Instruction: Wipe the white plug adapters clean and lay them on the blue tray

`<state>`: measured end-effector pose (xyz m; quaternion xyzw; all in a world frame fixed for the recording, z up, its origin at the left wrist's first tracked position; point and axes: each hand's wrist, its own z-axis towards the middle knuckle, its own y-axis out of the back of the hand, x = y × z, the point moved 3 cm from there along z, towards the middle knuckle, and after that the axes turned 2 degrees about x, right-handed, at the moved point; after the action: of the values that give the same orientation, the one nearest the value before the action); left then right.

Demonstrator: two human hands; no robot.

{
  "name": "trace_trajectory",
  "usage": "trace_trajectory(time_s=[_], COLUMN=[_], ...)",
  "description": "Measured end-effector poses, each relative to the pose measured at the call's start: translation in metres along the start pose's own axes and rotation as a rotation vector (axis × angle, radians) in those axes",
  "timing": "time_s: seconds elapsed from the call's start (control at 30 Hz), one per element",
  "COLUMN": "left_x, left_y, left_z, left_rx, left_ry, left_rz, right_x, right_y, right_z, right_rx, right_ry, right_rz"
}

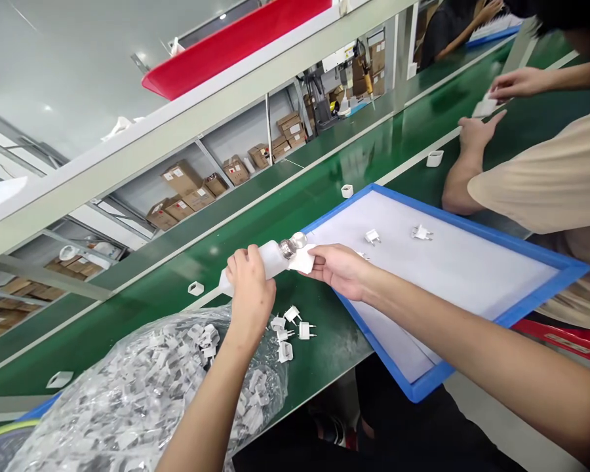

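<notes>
My left hand [250,286] is wrapped round a white plastic bottle [270,257] with a shiny metal top [293,244], held over the green belt. My right hand [338,267] pinches a small white cloth [303,259] against the bottle's top. Just below the hands several loose white plug parts [289,326] lie on the belt. A clear bag full of the same white plug parts [147,387] sits at the lower left, under my left forearm.
A blue-framed white tray [472,262] lies to the right with two plug parts [396,235] on it. Another person's hands [491,105] work further along the green conveyor [177,295]. Small white caps [195,288] dot the belt. Shelves with cardboard boxes [191,183] stand behind.
</notes>
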<state>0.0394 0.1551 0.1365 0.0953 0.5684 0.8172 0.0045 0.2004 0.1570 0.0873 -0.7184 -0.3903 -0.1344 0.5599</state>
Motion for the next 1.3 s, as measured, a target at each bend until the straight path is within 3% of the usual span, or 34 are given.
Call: trace_trajectory(time_s=[0.87, 1.3], left_x=[-0.007, -0.004], left_y=[0.018, 0.014], left_z=[-0.003, -0.004], left_rx=[-0.014, -0.040], left_ry=[-0.049, -0.053], left_rz=[0.150, 0.136], right_x=[-0.006, -0.005], right_y=[-0.009, -0.007], right_z=[-0.003, -0.001], right_rx=[-0.001, -0.003], right_ry=[-0.054, -0.054], right_rz=[0.038, 0.014])
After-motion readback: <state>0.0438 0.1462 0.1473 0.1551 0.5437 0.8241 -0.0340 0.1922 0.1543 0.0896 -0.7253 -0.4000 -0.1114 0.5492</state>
